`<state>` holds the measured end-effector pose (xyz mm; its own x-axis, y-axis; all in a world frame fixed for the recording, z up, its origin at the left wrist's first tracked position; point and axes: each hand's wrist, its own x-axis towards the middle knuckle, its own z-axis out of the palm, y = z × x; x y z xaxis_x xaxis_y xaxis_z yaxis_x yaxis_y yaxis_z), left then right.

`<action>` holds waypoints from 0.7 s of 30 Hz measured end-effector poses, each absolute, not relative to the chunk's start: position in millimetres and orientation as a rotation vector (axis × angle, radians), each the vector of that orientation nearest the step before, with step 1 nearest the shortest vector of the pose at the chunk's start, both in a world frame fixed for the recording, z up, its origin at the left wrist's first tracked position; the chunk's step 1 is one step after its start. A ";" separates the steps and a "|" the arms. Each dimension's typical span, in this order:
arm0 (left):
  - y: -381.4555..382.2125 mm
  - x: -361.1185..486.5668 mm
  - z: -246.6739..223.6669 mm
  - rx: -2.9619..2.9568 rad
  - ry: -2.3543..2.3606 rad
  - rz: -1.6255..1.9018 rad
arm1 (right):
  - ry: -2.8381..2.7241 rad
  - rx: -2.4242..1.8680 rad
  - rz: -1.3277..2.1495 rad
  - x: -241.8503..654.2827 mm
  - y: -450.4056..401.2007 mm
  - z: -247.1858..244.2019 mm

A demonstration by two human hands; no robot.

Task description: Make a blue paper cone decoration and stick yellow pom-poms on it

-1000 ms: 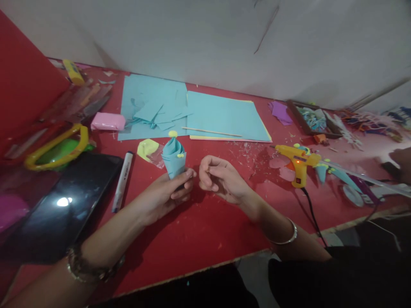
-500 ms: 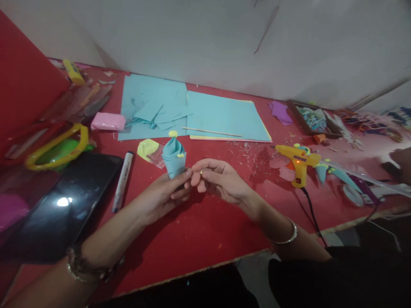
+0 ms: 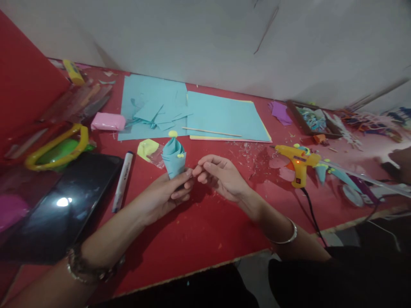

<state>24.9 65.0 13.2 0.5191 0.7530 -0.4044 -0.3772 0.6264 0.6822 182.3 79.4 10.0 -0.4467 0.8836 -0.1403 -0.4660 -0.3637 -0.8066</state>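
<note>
Pinched in my left hand [image 3: 163, 194] is a rolled blue paper cone [image 3: 174, 159], its wide end up, with small yellow pieces on its top and side. My right hand [image 3: 224, 177] is close beside the left fingertips, its thumb and index finger pressed together. Whatever lies between those fingers is hidden or too small to name. Left of the cone is a lump of yellow clay [image 3: 147, 149] on clear wrap.
Blue sheets [image 3: 224, 113] with a thin stick [image 3: 212, 131] lie behind my hands. A yellow glue gun [image 3: 298, 162] with a cord is on the right. A marker [image 3: 123, 182] and dark tablet [image 3: 73, 205] lie left. A brown tray [image 3: 332, 134] is back right.
My right hand's fingers have shifted and closed up, and the small yellow bit seen at their tips no longer shows. My left hand and the cone have hardly moved.
</note>
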 end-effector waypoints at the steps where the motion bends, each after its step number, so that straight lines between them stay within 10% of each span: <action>1: 65.1 24.5 13.0 0.569 0.748 0.717 | -0.873 -0.735 1.922 182.5 79.7 9.5; 21: 60.5 28.1 13.7 0.553 0.795 0.708 | -1.654 -0.964 0.950 182.9 72.8 18.1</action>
<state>28.1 60.5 13.7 0.4976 0.7449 -0.4443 -0.3555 0.6424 0.6789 182.9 72.8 18.1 -0.2237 0.9115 0.3453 0.1610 0.3839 -0.9092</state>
